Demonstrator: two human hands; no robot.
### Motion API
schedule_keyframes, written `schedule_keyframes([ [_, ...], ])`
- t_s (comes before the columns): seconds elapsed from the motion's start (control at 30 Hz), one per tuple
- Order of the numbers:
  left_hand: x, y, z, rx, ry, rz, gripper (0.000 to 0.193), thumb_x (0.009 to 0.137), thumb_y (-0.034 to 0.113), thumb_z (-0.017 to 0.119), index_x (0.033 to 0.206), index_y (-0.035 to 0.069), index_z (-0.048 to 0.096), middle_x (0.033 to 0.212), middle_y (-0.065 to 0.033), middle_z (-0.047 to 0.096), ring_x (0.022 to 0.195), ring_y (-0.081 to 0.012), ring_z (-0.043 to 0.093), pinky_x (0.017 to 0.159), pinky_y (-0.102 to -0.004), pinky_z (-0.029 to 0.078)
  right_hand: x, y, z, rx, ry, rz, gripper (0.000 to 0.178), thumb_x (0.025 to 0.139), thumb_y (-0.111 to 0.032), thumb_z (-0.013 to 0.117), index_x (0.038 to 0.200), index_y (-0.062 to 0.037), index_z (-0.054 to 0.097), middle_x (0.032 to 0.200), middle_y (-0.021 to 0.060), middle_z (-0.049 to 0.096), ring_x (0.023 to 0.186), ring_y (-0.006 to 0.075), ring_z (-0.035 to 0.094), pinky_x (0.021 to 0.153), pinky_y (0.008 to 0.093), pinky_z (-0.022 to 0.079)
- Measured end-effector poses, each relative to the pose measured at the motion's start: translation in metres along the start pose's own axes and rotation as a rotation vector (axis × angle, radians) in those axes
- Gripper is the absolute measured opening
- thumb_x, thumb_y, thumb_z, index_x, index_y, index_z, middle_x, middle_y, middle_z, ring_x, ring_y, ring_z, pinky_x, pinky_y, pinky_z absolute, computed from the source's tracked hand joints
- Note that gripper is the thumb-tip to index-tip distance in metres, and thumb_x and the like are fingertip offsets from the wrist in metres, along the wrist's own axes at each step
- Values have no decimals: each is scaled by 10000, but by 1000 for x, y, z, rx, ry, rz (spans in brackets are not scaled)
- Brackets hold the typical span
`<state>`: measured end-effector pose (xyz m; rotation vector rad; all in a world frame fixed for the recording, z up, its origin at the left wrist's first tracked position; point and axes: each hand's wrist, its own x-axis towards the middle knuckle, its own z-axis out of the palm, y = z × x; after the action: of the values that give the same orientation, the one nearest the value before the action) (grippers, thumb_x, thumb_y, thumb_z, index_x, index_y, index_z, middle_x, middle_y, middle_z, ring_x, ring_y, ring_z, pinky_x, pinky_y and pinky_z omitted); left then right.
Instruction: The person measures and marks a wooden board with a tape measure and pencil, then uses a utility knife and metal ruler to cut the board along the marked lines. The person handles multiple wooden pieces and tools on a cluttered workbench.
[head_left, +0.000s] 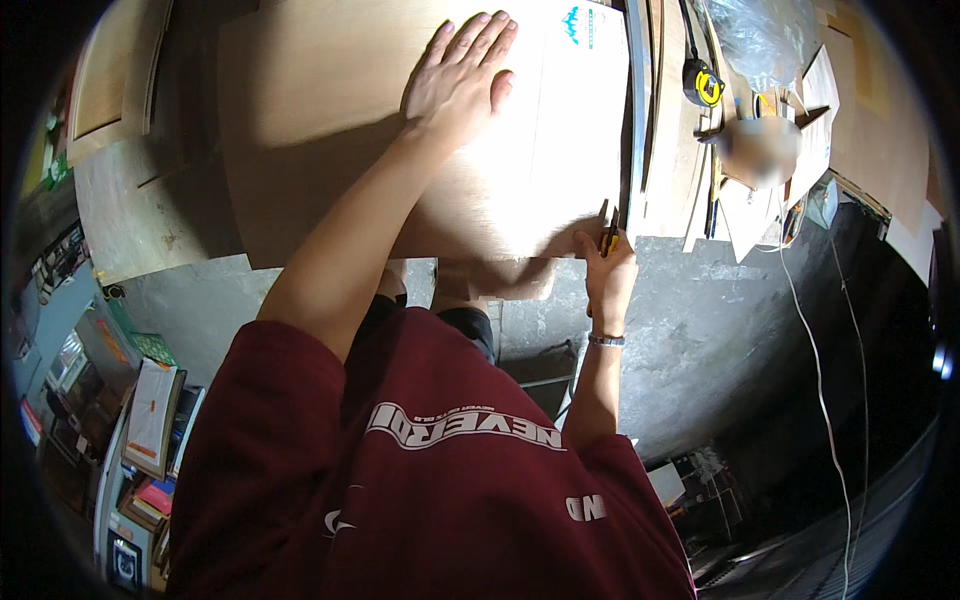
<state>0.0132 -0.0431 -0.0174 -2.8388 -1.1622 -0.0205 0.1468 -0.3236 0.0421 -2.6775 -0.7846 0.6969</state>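
A wide plywood sheet [330,190] lies flat in front of me, with a small blue printed mark near its far right corner. My left hand [465,80] is spread open, palm down, on its far part. At the near right corner my right hand [610,275] is closed around a slim black-and-yellow tool, which looks like a utility knife [609,240]. Its dark tip points away from me beside the sheet's right edge. A long grey metal strip [637,110] runs along that edge. The fingers of my right hand partly cover the knife.
To the right, a yellow-and-black tape measure [704,84] lies on wood strips near a clear plastic bag [775,40] and a blurred round object [760,150]. White cords [815,350] hang toward the floor. Wood panels [115,70] lie at left; a shelf with books [150,490] stands lower left.
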Motion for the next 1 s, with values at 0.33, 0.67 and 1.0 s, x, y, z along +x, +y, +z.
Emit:
schedule_keyframes([
  [0.33,0,0,0,-110,35,2,587,1082,436,296,1620,201,278,1666,36,302,1528,-153,274,1277,-428,166,-4,7,6,-86,74,-93,379,904,-279,799,983,38,606,745,181,669,634,208,634,602,366,517],
  [0.67,-1,0,0,-86,37,4,585,1082,432,301,1619,201,280,1663,34,309,1525,-156,285,1277,-428,170,-11,-8,-8,-77,54,-61,397,887,-312,803,963,19,596,770,207,689,671,334,694,621,422,528],
  [1.0,-1,0,2,37,-19,22,613,1088,490,250,1631,207,229,1683,45,252,1547,-122,215,1292,-394,122,6,4,-67,355,-15,69,110,959,-179,715,962,-69,731,661,-40,568,548,35,466,477,260,360],
])
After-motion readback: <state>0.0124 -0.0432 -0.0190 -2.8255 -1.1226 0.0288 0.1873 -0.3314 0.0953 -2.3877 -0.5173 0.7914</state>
